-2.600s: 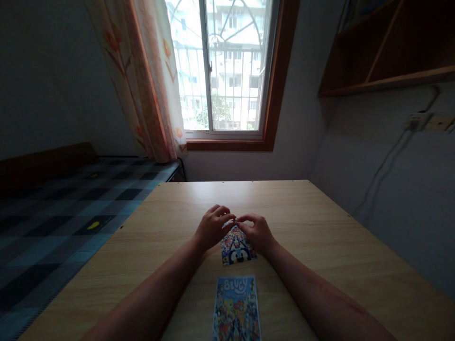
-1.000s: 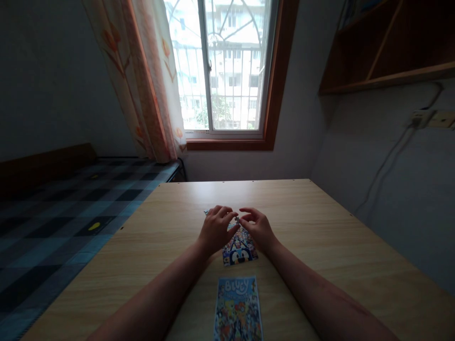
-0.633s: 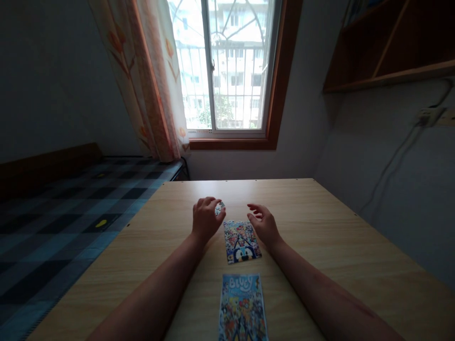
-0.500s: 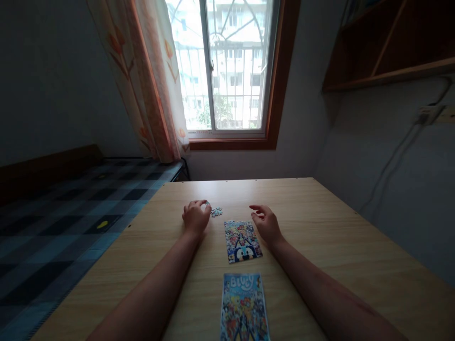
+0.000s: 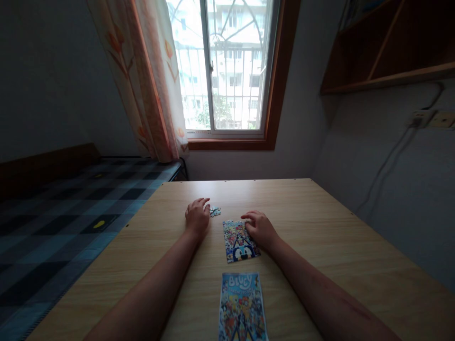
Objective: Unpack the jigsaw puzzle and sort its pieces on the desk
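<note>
A sheet headed "BLUEY" [image 5: 242,308] in pale capitals lies at the near side of a light wood-grain table [image 5: 320,270], its crowd of cartoon characters running out of view at the bottom; a smaller line under the title is too blurred to read with confidence. Just beyond it sits a puzzle [image 5: 236,234], its picture showing a blue dog's face below a dense, many-coloured crowd. A person's right hand [image 5: 260,228] lies over the puzzle's right edge, fingers bent, thumb and forefinger parted. The left hand [image 5: 197,214] is at the table's far left, fingers curved and thumb set apart from the forefinger, just beside a small cluster of loose pieces [image 5: 215,212] in pale blue tones. Dark dots mark the table's rim. To the left is a bed [image 5: 121,194] with a blue-and-black checked cover bearing yellow motifs; above it hangs an orange tulip-patterned curtain [image 5: 142,85]. A barred window [image 5: 236,85] in a reddish-brown frame looks onto a pale building, while at right a wooden shelf [image 5: 391,78] hangs above wall sockets [image 5: 441,119] and a trailing cord [image 5: 386,163].
</note>
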{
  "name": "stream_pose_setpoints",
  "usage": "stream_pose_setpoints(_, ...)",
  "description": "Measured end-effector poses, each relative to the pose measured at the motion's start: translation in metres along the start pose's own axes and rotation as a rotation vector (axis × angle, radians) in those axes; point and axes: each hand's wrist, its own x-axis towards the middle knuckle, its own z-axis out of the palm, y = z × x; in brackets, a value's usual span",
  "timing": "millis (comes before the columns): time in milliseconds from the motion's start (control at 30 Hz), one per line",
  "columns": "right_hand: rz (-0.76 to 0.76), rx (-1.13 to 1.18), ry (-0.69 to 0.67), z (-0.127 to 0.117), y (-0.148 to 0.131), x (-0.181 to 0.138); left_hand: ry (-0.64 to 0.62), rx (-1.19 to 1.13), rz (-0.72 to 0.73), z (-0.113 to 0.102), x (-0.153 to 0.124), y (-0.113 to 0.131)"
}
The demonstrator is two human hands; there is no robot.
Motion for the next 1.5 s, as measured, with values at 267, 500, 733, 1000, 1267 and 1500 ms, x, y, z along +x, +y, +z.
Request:
stream_pose_setpoints(267,-0.138,-0.139,-0.185,-0.018,-0.011,-0.008,-0.279,0.01,0.405,-0.011,-0.026,0.044)
stream_pose_setpoints(500,-0.126,-0.188,-0.14,-0.022,-0.006,-0.008,-0.404,0.039,0.475,-0.013,-0.031,0.047)
stream_pose_setpoints(733,-0.104,-0.275,-0.164,-0.019,-0.009,-0.009,-0.419,0.052,0.508,-0.014,-0.031,0.047)
stream_pose_setpoints(1000,-0.071,-0.321,-0.178,-0.014,-0.017,-0.01,-0.397,-0.003,0.51,-0.009,-0.03,0.045)
stream_pose_setpoints(1267,-0.061,-0.356,-0.179,-0.006,-0.022,-0.01,-0.451,-0.075,0.417,-0.006,-0.026,0.044)
stream_pose_setpoints(1500,-0.033,-0.327,-0.168,-0.002,-0.021,-0.006,-0.438,-0.108,0.421,-0.005,-0.025,0.042)
